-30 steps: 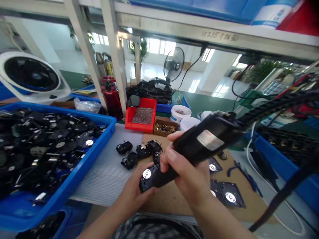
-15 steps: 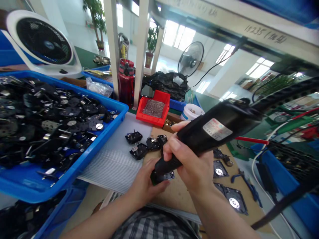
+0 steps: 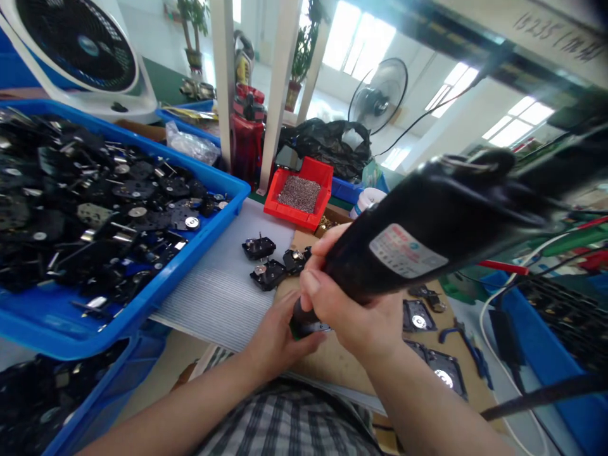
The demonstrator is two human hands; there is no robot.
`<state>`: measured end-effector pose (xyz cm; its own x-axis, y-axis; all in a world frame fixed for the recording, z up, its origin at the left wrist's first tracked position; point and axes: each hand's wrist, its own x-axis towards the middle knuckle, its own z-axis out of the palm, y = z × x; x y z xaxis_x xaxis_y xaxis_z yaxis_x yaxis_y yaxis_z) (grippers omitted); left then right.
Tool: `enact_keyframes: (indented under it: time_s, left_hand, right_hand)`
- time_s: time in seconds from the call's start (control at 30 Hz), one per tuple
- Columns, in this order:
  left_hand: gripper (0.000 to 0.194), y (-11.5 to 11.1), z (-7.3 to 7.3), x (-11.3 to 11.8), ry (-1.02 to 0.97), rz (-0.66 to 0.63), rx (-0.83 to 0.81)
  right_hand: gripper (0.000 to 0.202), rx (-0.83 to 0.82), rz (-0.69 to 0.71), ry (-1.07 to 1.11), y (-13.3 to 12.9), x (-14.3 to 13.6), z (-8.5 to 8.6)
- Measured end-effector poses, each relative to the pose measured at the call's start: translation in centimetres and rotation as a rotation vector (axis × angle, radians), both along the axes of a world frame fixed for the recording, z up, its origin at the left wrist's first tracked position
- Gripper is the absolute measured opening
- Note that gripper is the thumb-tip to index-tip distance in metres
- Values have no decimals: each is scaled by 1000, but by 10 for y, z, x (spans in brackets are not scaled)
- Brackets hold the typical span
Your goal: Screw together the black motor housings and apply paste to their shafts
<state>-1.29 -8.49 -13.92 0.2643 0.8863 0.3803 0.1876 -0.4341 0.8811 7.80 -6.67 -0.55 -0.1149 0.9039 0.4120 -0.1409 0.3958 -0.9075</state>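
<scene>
My right hand [image 3: 354,310] is wrapped round a black electric screwdriver [image 3: 403,234] with a white label, which slants down to the left. Its nose meets a small black part [image 3: 311,328] that my left hand [image 3: 280,335] grips low over the cardboard. The tool and my fingers hide most of that part, and the bit's tip is out of sight. Just beyond my left hand, several small black assemblies [image 3: 267,273] with silver discs sit on the ribbed sheet. To the right of my right hand lie more black plates [image 3: 444,373] with bright round discs.
At the left stands a blue tray [image 3: 190,278] heaped with black parts. A red bin [image 3: 298,193] of tiny metal pieces is ahead, beside a red bottle [image 3: 247,136] and a shelf post. Pliers [image 3: 470,348] and cables [image 3: 489,329] lie at the right, near another blue bin [image 3: 536,329].
The screwdriver's rear end has swung up and closer to the camera, while its nose stays at the held part. My view has shifted slightly.
</scene>
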Motion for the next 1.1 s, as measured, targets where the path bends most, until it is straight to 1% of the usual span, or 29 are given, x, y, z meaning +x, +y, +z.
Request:
enact_keyframes:
  time_s: [0.13,0.27,0.43,0.53,0.67,0.73,0.77,0.87,0.9,0.93,0.97,1.0,1.07,1.1]
  left_hand:
    - [42,-1,3,-1,-36,2,-29]
    - [38,-1,5,-2,-43,4,-54]
    - [30,-2,3,-2,-27,9,-96]
    - [28,-2,1,-1,-21,12,-99]
    - [36,-1,1,0,-23,-17,-77]
    - [44,0,1,-1,-9,-35,-71]
    - [49,0,1,-2,15,-36,-62]
    - [70,-1,3,-5,148,16,40]
    - [75,-1,4,-6,197,51,105]
    - [76,-2,5,-7,244,84,180]
    - [72,-2,7,-7,292,108,257]
    - [64,-2,8,-7,340,122,325]
    - [41,-2,9,-5,423,124,422]
    - [31,-2,9,-3,454,121,444]
  right_hand:
    - [16,-58,50,-84,2,-4,1]
    - [20,-63,10,-142,2,-3,-1]
    - [20,-85,39,-136,4,-3,-2]
    - [20,-85,33,-134,5,-4,-3]
    - [22,-121,40,-26,5,3,-2]
    - [21,-74,9,62,5,15,2]
    - [20,-25,-36,107,5,23,4]
    - [16,107,-214,185,9,46,7]
    - [15,116,-255,193,11,51,7]
    - [15,113,-275,202,13,56,5]
    - [15,101,-280,213,16,59,3]
    - [14,84,-277,222,18,60,0]
    - [14,57,-268,230,22,60,-4]
    - [14,47,-265,227,24,60,-6]
